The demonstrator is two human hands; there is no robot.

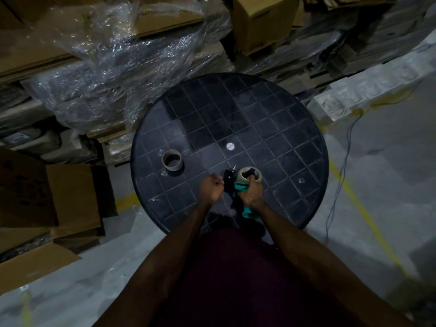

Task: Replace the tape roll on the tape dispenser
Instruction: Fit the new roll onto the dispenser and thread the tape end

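Note:
A teal and black tape dispenser (238, 188) is held over the near part of a round black table (271, 119). A tan tape roll (249, 178) sits on the dispenser's hub. My right hand (252, 193) grips the dispenser around its frame and the roll's near side. My left hand (211, 188) is closed in a fist just left of the dispenser's black front end; what its fingers pinch is too small and dark to tell. An empty cardboard core (172, 160) stands upright on the table to the left.
Stacked cardboard boxes (262, 22) and crumpled clear plastic wrap (122, 67) crowd the far side. An open carton (49, 197) stands on the floor at left. A thin cable (342, 171) and a yellow floor line (368, 215) run at right.

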